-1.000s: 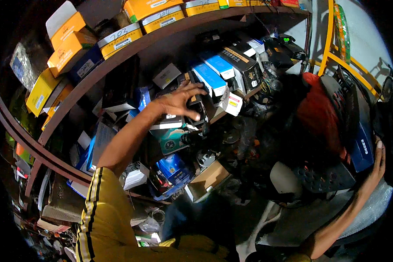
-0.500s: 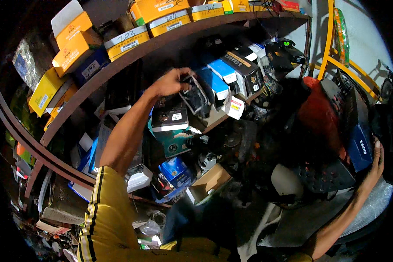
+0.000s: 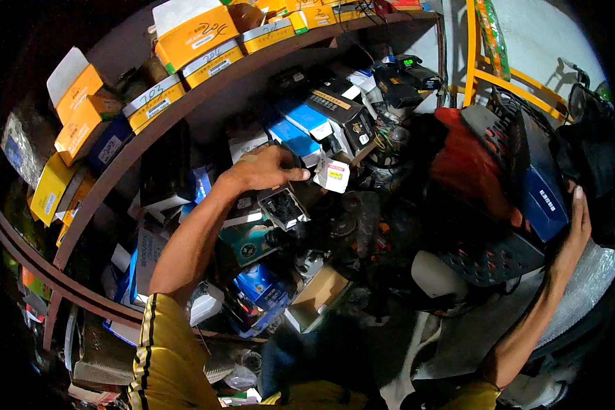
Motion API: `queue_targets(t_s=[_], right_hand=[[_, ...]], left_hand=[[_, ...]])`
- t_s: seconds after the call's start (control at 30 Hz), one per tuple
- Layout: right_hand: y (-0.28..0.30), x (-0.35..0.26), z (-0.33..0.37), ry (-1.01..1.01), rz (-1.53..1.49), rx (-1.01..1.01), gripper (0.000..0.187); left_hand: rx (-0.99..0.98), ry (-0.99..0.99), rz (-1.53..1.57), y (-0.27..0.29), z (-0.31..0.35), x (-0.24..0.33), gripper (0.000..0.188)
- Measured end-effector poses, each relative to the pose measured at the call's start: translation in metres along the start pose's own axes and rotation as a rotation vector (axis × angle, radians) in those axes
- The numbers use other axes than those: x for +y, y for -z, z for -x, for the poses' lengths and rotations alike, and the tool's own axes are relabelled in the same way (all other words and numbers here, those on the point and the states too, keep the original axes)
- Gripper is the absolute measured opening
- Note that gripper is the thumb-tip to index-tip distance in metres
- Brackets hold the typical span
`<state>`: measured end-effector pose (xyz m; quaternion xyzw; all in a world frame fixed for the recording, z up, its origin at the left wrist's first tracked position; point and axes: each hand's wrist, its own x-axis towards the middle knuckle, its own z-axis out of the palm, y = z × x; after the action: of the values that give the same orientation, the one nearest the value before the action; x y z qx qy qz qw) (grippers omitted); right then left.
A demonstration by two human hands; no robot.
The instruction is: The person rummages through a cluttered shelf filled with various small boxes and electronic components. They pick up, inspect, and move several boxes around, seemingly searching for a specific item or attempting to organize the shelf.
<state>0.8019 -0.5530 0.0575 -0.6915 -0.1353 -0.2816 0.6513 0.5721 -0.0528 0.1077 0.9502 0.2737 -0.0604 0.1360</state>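
Observation:
My left hand (image 3: pixel 270 169) is over the shelf, its thumb stretched out toward the right and its other fingertips partly hidden. Just below it a small open box (image 3: pixel 283 208) with black parts inside rests on other boxes, apart from the thumb. Right of the thumb a white box flap (image 3: pixel 332 175) with a red and yellow label sticks out. My right hand (image 3: pixel 579 217) lies with straight fingers along the right side of a tall dark blue box (image 3: pixel 543 198), which leans in a black perforated crate (image 3: pixel 502 256).
Yellow boxes (image 3: pixel 195 37) line the upper shelf, whose brown metal edge (image 3: pixel 184 102) curves above my left arm. Blue and black boxes (image 3: pixel 345 113) fill the shelf behind. An open cardboard box (image 3: pixel 319 295) and a blue carton (image 3: pixel 260 287) lie nearer. A yellow frame (image 3: pixel 471 51) stands at right.
The small box has gone from my left hand's grip to lying below it, and the hand has come free. My right hand stays beside the blue box. The whole view has shifted.

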Motion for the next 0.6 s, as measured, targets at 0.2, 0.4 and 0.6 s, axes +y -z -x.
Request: queue_targets(t_s=[0.2, 0.4, 0.6], right_hand=[[0.004, 0.004, -0.002, -0.002, -0.046, -0.017, 0.053], [0.005, 0.014, -0.007, 0.018, -0.086, -0.044, 0.052], [0.002, 0.007, 0.000, 0.019, -0.030, -0.024, 0.048]], left_hand=[[0.266, 0.055, -0.291, -0.010, -0.044, 0.027, 0.114], [0.232, -0.025, -0.370, -0.041, -0.103, -0.028, 0.110], [0.239, -0.037, -0.285, -0.045, -0.099, -0.040, 0.103]])
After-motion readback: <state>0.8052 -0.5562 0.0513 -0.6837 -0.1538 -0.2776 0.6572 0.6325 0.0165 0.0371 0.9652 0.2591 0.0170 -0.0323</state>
